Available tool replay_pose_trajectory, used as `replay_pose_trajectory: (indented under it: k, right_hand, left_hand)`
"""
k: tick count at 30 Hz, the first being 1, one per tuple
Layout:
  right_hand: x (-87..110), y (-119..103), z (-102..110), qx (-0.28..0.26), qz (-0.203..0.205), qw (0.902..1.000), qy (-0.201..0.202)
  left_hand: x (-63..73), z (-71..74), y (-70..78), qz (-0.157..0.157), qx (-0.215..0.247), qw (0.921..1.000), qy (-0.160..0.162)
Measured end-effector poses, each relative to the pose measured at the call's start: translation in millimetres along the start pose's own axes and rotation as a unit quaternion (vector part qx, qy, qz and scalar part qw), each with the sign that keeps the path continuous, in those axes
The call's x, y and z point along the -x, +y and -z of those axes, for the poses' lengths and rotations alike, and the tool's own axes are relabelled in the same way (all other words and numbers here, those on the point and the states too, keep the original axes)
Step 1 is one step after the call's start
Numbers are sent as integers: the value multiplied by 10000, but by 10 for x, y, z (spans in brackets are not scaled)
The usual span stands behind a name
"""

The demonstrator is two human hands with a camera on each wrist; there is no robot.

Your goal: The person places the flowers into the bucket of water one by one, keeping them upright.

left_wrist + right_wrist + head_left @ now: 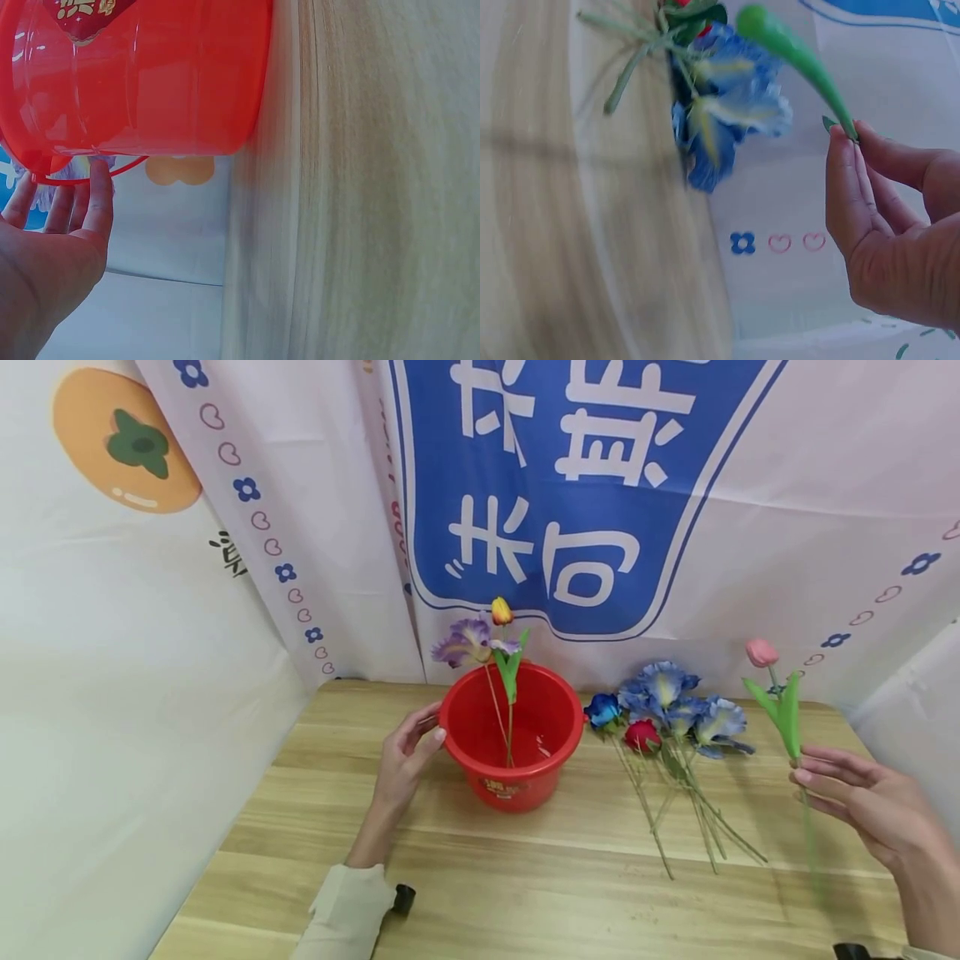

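Observation:
A red plastic bucket (pixel 517 785) stands on the table, a purple iris (pixel 465 643) and a yellow-orange tulip (pixel 502 612) leaning upright inside it. At its left side my left hand (pixel 408 753) holds the rim, thumb in front and fingers behind; the left wrist view shows the fingers by the thin red handle (pixel 131 166). Off to the right, my right hand (pixel 873 797) pinches a pink tulip (pixel 762 652) by its stem, just under the green leaves (pixel 786 718). The bloom points up and the stem hangs below the fingers, above the table.
Between the bucket and my right hand lie several blue irises (pixel 663 689), a blue rose (pixel 603 711) and a red rose (pixel 642 736), stems toward me. The wooden table (pixel 525 885) meets a printed cloth backdrop (pixel 360 568) at the rear.

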State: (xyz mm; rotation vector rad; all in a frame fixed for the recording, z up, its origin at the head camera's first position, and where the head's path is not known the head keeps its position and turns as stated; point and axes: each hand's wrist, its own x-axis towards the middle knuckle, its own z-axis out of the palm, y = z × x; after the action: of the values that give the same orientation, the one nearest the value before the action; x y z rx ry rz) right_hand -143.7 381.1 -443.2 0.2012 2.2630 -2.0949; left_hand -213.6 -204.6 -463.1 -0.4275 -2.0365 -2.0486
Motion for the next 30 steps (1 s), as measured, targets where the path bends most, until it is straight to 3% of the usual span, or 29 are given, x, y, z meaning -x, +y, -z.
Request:
replay_pose_trajectory:
  k: [4, 11, 18, 30]
  right_hand:
    - [-17, -54, -117, -875, 181, 9960, -62]
    - [-48, -190, -307, -1523, 553, 9866, -169]
    - [-80, -351, -550, -2189, 945, 9708, -273]
    - [-180, -607, -1041, -2119, 1408, 9664, -363]
  left_hand:
    - [2, 1, -4, 27, 16, 10000, 36]
    - [11, 2, -14, 69, 29, 9999, 87]
    - [4, -5, -10, 48, 26, 9999, 101]
    - [-4, -14, -16, 142, 2, 9999, 85]
